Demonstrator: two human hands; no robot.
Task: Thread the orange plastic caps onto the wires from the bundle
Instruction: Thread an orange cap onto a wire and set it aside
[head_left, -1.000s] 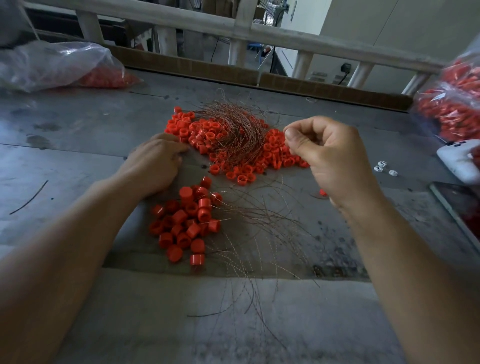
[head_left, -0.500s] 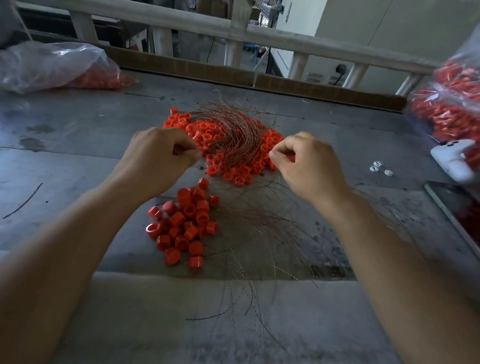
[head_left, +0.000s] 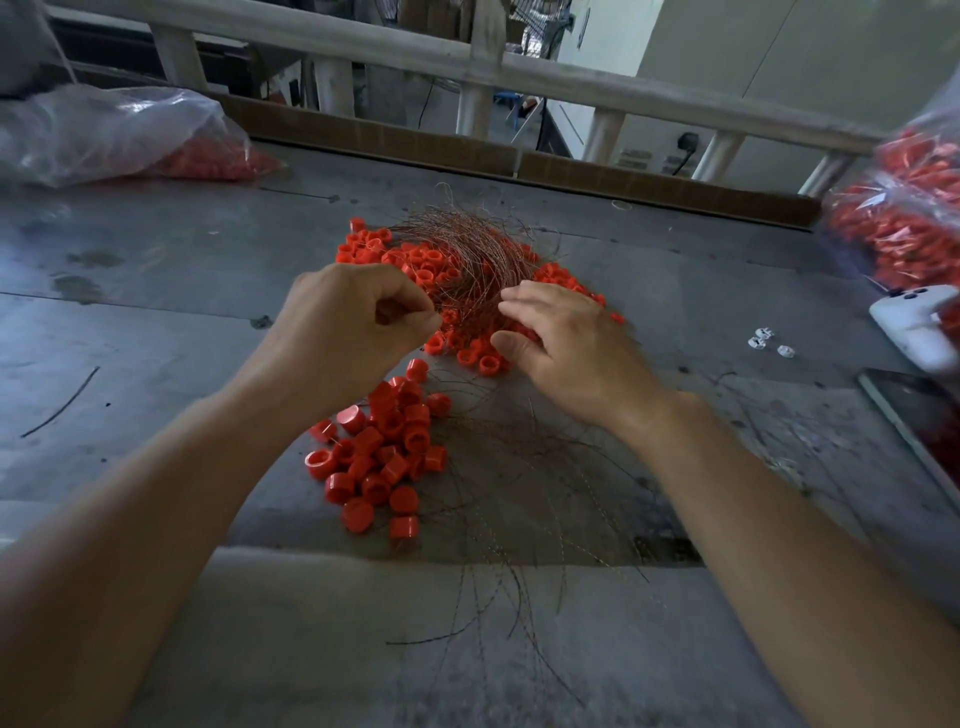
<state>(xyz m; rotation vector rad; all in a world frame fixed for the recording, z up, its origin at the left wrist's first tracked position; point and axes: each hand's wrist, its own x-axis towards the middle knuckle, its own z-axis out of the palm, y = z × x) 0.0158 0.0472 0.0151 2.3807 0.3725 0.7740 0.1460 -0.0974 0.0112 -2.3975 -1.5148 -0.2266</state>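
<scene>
left hand (head_left: 353, 332): your fingers are curled in, thumb tip pressed to forefinger tip. The pinch sits at the near edge of the bundle and looks closed on a thin strand; too fine to be sure.
right hand (head_left: 566, 348): your fingers are loosely spread and slightly bent, palm down, with the tips on the caps and strands at the bundle's near right edge. Nothing gripped.
bundle (head_left: 467, 249): thin coppery wires in a curved, nest-like tangle, lying on top of the far caps, just beyond both hands.
far caps (head_left: 410, 257): flat heap of small orange plastic cylinders, glossy, many with the open end up. It spreads left and right under the bundle.
near caps (head_left: 384, 457): second, tighter heap of the same caps, between your forearms, some upright and some on their sides.
loose wires (head_left: 519, 499): fine strands fanned out just right of the near caps, running over the table's near edge.
table (head_left: 156, 322): flat grey top, scuffed and stained.
bags (head_left: 119, 135): clear crinkled plastic with orange caps inside, one far left and one far right.
</scene>
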